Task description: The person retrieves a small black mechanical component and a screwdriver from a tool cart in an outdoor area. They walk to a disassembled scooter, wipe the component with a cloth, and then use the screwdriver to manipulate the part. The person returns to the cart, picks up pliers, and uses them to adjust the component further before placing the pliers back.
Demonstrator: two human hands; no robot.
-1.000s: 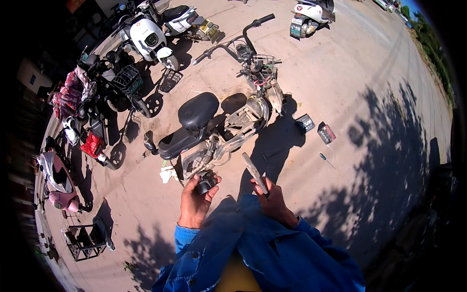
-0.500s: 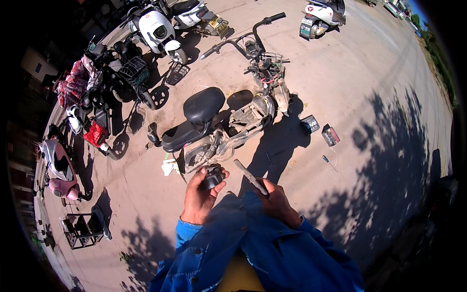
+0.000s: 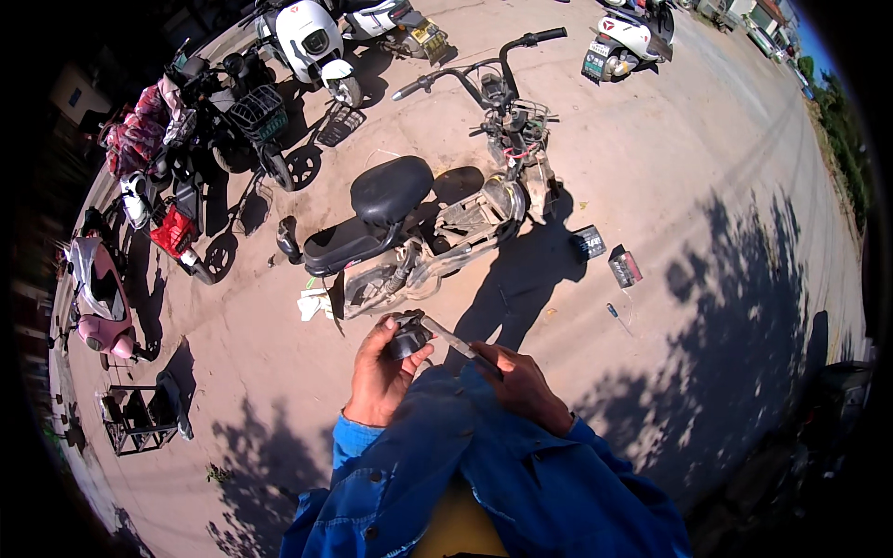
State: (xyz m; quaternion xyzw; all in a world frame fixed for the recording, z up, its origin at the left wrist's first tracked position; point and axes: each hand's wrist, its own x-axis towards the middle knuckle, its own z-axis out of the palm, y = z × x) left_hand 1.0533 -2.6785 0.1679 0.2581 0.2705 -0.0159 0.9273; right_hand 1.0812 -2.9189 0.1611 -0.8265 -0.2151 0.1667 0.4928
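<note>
My left hand (image 3: 374, 377) grips a small black rounded part (image 3: 407, 342), thumb on one side and fingers on the other. In my right hand (image 3: 523, 381) is a long, thin greyish bar-shaped tool (image 3: 454, 340), its exact kind unclear. The tool's far end reaches the upper right edge of the black part and appears to touch it. Just beyond my hands stands a partly stripped electric scooter (image 3: 395, 270), its frame exposed below a black seat (image 3: 391, 189).
Right of the scooter, two dark box-shaped items (image 3: 588, 243) and a screwdriver (image 3: 613, 312) lie on the concrete. White scraps (image 3: 314, 303) lie by its rear. Parked scooters (image 3: 307, 42) line the far left; a black metal rack (image 3: 139, 418) stands at the lower left.
The tool in my right hand has swung left and down from a raised angle, and its tip has come to the black part. My left hand keeps its grip.
</note>
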